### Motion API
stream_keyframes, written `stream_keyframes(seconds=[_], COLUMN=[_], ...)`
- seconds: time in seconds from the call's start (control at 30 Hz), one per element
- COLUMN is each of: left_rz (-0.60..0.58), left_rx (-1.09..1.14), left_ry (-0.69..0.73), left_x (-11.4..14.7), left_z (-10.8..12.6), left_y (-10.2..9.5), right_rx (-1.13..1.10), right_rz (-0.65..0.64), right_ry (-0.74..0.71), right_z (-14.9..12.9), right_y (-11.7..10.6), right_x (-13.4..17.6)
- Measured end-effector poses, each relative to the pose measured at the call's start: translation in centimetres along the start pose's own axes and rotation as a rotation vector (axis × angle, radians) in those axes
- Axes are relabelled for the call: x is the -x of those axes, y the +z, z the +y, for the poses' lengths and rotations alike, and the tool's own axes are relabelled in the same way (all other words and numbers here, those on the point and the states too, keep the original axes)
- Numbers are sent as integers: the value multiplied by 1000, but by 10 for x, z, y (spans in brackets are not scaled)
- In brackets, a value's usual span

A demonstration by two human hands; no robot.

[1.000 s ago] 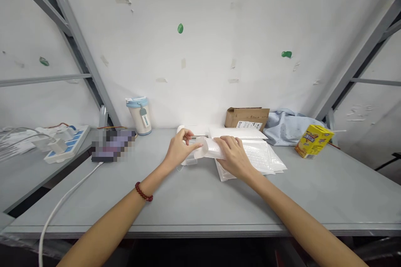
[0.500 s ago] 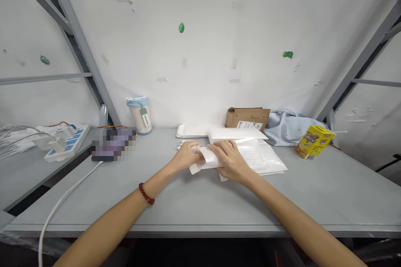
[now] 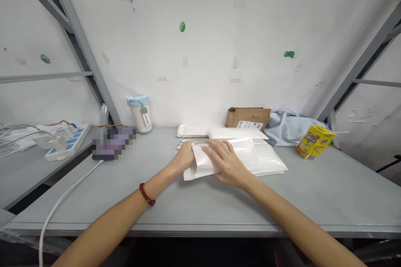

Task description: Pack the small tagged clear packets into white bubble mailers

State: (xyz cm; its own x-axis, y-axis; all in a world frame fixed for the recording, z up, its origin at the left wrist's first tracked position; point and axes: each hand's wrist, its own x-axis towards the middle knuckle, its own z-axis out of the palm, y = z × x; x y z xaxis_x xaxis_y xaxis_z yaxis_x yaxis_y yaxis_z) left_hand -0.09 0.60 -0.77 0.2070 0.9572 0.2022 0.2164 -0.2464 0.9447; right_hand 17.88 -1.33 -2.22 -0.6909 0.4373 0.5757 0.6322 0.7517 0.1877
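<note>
A white bubble mailer is held over the desk, its flap end facing left. My left hand is closed at that left end, its fingertips partly hidden by the mailer. My right hand grips the mailer's middle, fingers across the top and thumb underneath. More white bubble mailers lie flat under and to the right of it. Just behind are a white packet and a pale flat tray-like item. Small clear or silvery bits lie beside my left hand, too small to name.
A tumbler and a blurred-out phone with a white cable are at left, near a power strip. An opened cardboard box, a pale blue cloth and a yellow drink carton stand at right.
The mailer's left end has spread wider and now faces up more. My left hand has turned and closed further behind its edge; my right hand keeps its grip on the middle.
</note>
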Motion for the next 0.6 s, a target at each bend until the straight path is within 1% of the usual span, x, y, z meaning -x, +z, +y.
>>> stream_keyframes(seconds=[0.1, 0.27, 0.37, 0.4, 0.47, 0.53, 0.6], left_rz=[-5, -11, 6, 22, 100, 201, 260], left_rx=[72, 308, 344, 355, 386, 403, 404], left_ry=[-81, -227, -282, -288, -271, -226, -170], left_x=[0, -2, -4, -4, -4, -4, -5], left_z=[2, 4, 5, 6, 7, 7, 7], left_y=[-1, -5, -7, -8, -8, -6, -4], right_rx=[32, 112, 165, 178, 192, 191, 190], right_rz=[3, 21, 15, 9, -4, -11, -11], right_ry=[-8, -22, 17, 34, 63, 82, 97], right_z=[-1, -1, 1, 2, 5, 7, 8], right_y=[0, 1, 2, 2, 1, 0, -2], right_x=[0, 1, 1, 1, 0, 0, 0])
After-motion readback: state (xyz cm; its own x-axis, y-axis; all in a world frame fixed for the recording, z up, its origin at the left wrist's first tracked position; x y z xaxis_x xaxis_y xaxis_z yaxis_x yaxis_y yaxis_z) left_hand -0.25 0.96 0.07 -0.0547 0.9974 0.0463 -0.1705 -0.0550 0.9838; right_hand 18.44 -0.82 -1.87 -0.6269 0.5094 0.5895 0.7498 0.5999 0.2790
